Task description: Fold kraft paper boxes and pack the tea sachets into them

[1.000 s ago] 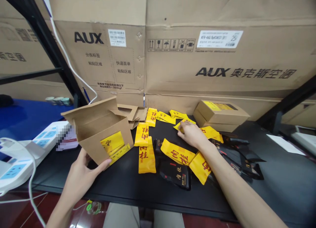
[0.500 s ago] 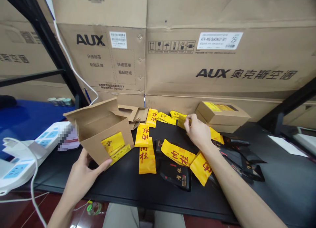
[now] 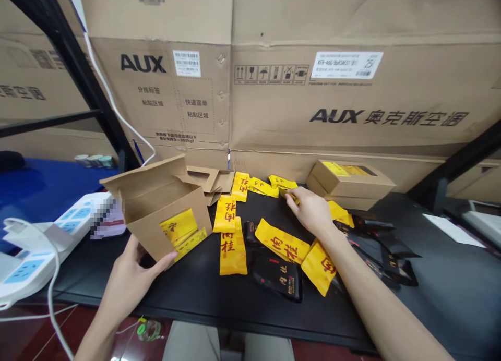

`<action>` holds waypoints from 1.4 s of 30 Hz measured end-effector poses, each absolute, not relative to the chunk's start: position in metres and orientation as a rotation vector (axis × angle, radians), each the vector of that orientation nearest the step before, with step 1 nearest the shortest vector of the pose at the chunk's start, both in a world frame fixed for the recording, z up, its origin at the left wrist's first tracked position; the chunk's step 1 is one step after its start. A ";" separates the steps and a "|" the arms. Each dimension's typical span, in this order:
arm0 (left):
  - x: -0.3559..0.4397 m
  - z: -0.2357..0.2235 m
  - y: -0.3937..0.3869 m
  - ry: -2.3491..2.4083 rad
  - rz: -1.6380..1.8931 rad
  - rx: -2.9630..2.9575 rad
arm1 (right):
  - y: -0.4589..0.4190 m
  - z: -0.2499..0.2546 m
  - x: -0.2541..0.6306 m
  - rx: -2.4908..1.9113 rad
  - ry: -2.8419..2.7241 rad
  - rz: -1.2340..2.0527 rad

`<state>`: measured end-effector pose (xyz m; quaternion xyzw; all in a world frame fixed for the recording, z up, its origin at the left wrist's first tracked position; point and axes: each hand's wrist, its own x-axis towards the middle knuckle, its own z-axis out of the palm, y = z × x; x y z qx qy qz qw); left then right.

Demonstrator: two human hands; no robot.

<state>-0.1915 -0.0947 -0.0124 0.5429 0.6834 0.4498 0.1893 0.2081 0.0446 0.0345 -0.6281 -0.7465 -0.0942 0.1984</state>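
Note:
My left hand (image 3: 135, 277) grips a brown cardboard box (image 3: 144, 228) by its lower front edge, thumb in front. The box stands tilted with its lid up, and yellow packets (image 3: 183, 230) show through its window. On the dark tabletop, my right hand (image 3: 311, 209) is closed on a yellow packet (image 3: 285, 193), mostly covered by the fingers. More yellow packets (image 3: 234, 246) with red characters lie in a loose ring between my hands. Among them, near the front edge, lies a black packet (image 3: 277, 275); several other black packets (image 3: 376, 251) are heaped right of my right forearm.
A closed brown box (image 3: 352, 181) with a window stands at the back right. Flattened cardboard (image 3: 203, 178) lies behind the held box. At the left are a white power strip (image 3: 43, 251) and its cable. Large cartons (image 3: 274, 105) wall off the back.
My right hand has come slightly lower and turned palm down with the yellow packet, which the fingers now cover more. The left hand and the box have stayed put.

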 end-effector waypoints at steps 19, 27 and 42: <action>-0.186 -0.002 -0.094 1.846 1.263 1.491 | 0.025 0.102 0.190 -1.041 -1.664 -0.052; -0.186 0.000 -0.095 1.846 1.249 1.536 | -0.032 0.183 0.079 -0.553 -1.987 -0.017; -0.185 0.001 -0.096 1.815 1.254 1.596 | -0.028 0.208 -0.038 -0.906 -3.022 -0.059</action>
